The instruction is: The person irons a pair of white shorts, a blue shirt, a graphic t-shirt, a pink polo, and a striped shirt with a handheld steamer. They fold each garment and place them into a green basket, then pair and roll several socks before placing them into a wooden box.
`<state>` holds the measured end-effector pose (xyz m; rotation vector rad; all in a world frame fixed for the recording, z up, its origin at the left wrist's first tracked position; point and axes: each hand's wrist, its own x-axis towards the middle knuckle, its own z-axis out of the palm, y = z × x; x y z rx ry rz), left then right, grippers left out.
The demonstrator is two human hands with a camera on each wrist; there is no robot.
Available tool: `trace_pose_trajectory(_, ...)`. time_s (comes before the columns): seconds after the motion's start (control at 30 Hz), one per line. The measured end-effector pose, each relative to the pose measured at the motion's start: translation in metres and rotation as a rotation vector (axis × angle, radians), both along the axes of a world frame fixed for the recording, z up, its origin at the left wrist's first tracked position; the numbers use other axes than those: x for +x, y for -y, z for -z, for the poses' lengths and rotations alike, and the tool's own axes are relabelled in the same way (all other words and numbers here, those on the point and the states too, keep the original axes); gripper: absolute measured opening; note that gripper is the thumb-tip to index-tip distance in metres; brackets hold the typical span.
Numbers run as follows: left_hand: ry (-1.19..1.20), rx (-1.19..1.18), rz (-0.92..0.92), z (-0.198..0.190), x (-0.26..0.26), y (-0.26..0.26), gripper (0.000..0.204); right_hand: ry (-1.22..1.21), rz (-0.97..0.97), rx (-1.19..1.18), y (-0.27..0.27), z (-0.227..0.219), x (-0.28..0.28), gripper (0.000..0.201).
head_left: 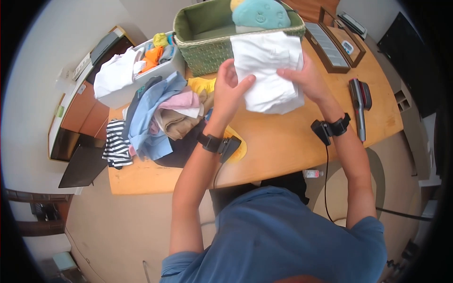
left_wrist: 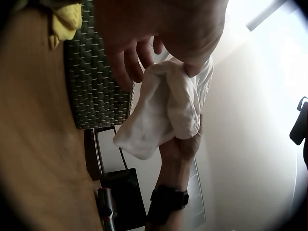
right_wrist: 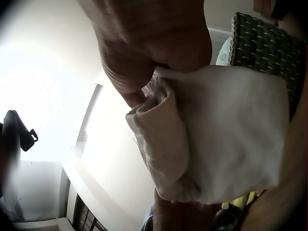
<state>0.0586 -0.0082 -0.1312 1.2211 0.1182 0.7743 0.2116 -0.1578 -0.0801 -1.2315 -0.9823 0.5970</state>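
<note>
A folded white cloth (head_left: 269,70) is held up above the wooden table, in front of the green woven basket (head_left: 207,54). My left hand (head_left: 230,89) grips its left side, thumb on the near face; my right hand (head_left: 309,78) grips the right side the same way. In the left wrist view the cloth (left_wrist: 163,106) hangs under the left hand (left_wrist: 163,29), whose other fingers are spread beside it. The right wrist view shows a rolled fold along the cloth (right_wrist: 231,130), with the right hand (right_wrist: 154,43) at its upper edge.
A pile of clothes (head_left: 155,118) lies at the table's left, beside a white bin (head_left: 127,94) of garments. The basket holds a light-blue plush item (head_left: 262,16). At the right are an open compartmented box (head_left: 325,47) and a grey-and-red handled device (head_left: 358,108). The table (head_left: 292,146) runs beneath.
</note>
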Motion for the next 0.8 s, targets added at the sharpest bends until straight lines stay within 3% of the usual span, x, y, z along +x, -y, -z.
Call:
trace_pose_trajectory(0.07, 0.027, -0.004, -0.04, 0.014, 0.001, -0.008, 0.049, 0.07, 0.016, 0.056, -0.027, -0.028, 0.012, 0.062)
trace_pose_trajectory(0.27, -0.126, -0.155, 0.192, 0.084, 0.003, -0.015, 0.038, 0.161, -0.037, 0.144, -0.14, -0.1, 0.053, 0.05)
trace_pose_trajectory(0.33, -0.151, -0.172, 0.258, 0.092, 0.004, -0.012, 0.037, 0.199, -0.05, 0.146, -0.177, -0.114, 0.063, 0.048)
trace_pose_trajectory(0.43, -0.193, -0.153, 0.311, 0.09, 0.003, -0.012, 0.036, 0.239, -0.005, 0.058, -0.23, -0.105, 0.089, 0.029)
trace_pose_trajectory(0.53, -0.235, -0.205, 0.321, 0.091, 0.002, -0.009, 0.034, 0.188, 0.049, -0.161, -0.27, -0.089, 0.11, 0.051)
trace_pose_trajectory(0.67, -0.232, -0.25, 0.348, 0.09, 0.002, -0.007, 0.031, 0.076, -0.129, -0.213, -0.314, -0.058, 0.134, 0.047)
trace_pose_trajectory(0.8, -0.227, -0.276, 0.373, 0.095, 0.004, -0.007, 0.029, -0.026, -0.141, -0.443, -0.345, -0.021, 0.156, 0.056)
